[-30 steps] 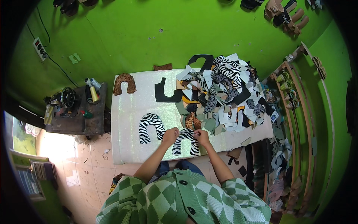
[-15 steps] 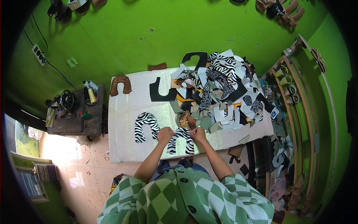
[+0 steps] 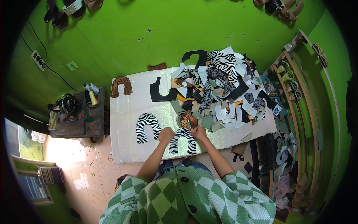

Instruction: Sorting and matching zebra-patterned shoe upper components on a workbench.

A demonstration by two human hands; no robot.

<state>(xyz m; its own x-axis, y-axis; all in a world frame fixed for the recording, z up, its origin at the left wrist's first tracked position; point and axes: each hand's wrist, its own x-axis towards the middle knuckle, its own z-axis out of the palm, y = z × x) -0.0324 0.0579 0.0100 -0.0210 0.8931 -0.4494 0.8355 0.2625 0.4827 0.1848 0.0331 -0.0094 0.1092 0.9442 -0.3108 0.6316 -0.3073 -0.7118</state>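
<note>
At the table's near edge lies a U-shaped zebra-print piece [image 3: 191, 146], its curved end away from me. My left hand [image 3: 166, 134] is closed at the upper left of its curve. The fingers of my right hand [image 3: 198, 133] are pinched together at the upper right of the same piece. Small detail at the fingertips is hard to make out. Just left of my left hand, a second zebra-print U-shape [image 3: 141, 128] lies flat. A leopard-print piece [image 3: 188, 120] touches the far side of the held piece.
Mixed offcuts [image 3: 220, 89] form a large heap on the right of the white table [image 3: 128, 143]. Black cutouts [image 3: 160, 91] and a leopard-print U-shape [image 3: 121, 86] lie farther back. A sewing machine [image 3: 67, 103] stands on the left; a wooden rack [image 3: 292, 112] with sandals is on the right.
The view has shifted slightly. Both hands stay at the same zebra-print piece, with hardly any visible movement.
</note>
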